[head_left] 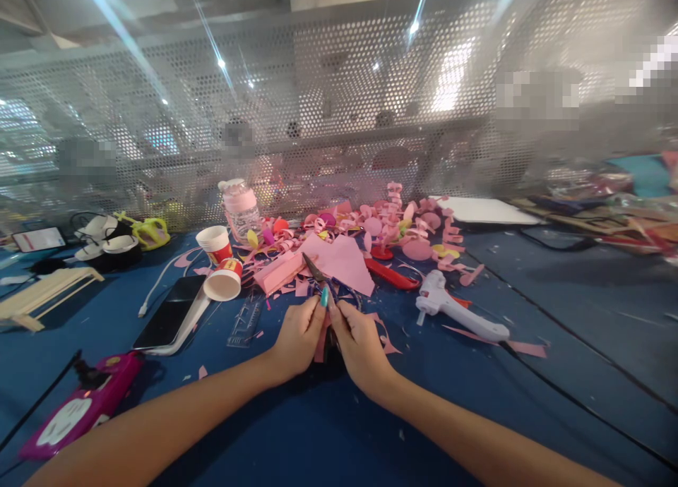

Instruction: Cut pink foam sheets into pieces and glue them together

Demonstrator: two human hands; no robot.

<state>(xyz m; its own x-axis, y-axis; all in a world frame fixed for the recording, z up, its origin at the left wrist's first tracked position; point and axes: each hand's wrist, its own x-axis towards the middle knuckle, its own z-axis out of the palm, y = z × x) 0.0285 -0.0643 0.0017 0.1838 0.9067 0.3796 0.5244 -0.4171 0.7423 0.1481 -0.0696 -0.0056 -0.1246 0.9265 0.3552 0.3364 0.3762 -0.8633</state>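
Note:
My left hand [299, 332] and my right hand [365, 342] meet at the front middle of the table, both closed, thumbs nearly touching. Scissors [312, 267] rise from between them, blades pointing up and to the left; my right hand appears to hold them. My left hand pinches a narrow pink paper strip [320, 349], which hangs down between the hands. The fingers hide most of the strip and the scissor handles. Just beyond lies a large pink paper sheet [347, 257], with a folded pink piece [278, 267] left of it.
Pink paper curls and discs [418, 226] heap up behind. A red-handled cutter [392, 274] and a white glue gun [455, 310] lie to the right. On the left are paper cups [222, 281], a phone [172, 310], a clear ruler [245, 321], a bottle [241, 208] and a magenta power strip [79, 406].

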